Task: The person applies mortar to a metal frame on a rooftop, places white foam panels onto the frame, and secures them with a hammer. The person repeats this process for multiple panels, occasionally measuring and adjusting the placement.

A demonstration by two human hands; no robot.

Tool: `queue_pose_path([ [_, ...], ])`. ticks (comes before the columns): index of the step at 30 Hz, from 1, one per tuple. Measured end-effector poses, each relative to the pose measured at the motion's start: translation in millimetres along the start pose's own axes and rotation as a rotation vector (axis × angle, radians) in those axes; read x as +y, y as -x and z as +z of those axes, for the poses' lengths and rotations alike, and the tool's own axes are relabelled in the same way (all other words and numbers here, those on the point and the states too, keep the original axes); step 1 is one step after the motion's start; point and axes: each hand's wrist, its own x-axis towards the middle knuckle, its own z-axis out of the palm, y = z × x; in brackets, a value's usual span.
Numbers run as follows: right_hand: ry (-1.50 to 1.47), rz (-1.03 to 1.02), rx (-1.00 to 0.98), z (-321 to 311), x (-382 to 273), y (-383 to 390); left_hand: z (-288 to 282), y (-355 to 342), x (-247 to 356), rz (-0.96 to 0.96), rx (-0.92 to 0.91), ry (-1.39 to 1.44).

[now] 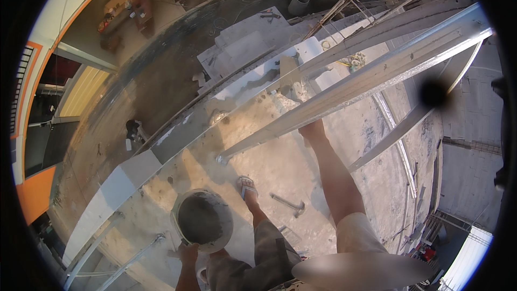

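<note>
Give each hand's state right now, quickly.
Left hand: closed on the rim of the bucket.
Right hand: partly hidden behind the metal beam; open or closed cannot be told.

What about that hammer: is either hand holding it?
No: the hammer lies on the concrete surface, while the left hand is at the rim of the bucket and the right hand at the metal beam.
</note>
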Motion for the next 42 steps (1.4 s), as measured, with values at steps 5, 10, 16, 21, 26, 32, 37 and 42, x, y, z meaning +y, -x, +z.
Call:
queue_pose_path([
  [5, -0.222, 0.265, -0.148, 19.8, -23.8, -14.7, 31.5, 25.0, 28.2, -0.121, -0.138, 0.027],
  [10, -0.081, 0.056, -0.441, -5.4, -47.0, -11.6, 59.9, 30.2, 48.4, -0.049, -0.277, -0.110],
  [16, 0.043, -0.098, -0.731, -41.7, -49.0, -54.3, 87.0, 26.5, 65.2, -0.065, -0.227, -0.130],
  [21, 0.248, -0.272, -0.669, -40.3, -59.7, -57.7, 82.4, 12.8, 73.1, -0.137, -0.140, -0.019],
  [26, 0.365, 0.029, -0.487, -49.7, -39.2, -62.4, 71.2, 0.9, 74.9, -0.055, -0.055, 0.010],
  [32, 0.050, 0.372, -0.399, -24.4, 4.4, -35.4, 70.3, -4.7, 65.6, -0.098, -0.071, 0.024],
  [37, 0.054, -0.012, -0.135, 11.8, 16.7, 53.5, 83.6, -3.6, 73.6, -0.103, -0.059, 0.037],
  [42, 0.047, 0.300, -0.431, -1.5, 20.8, 99.1, 94.2, 4.1, 68.3, -0.074, -0.126, 0.050],
])
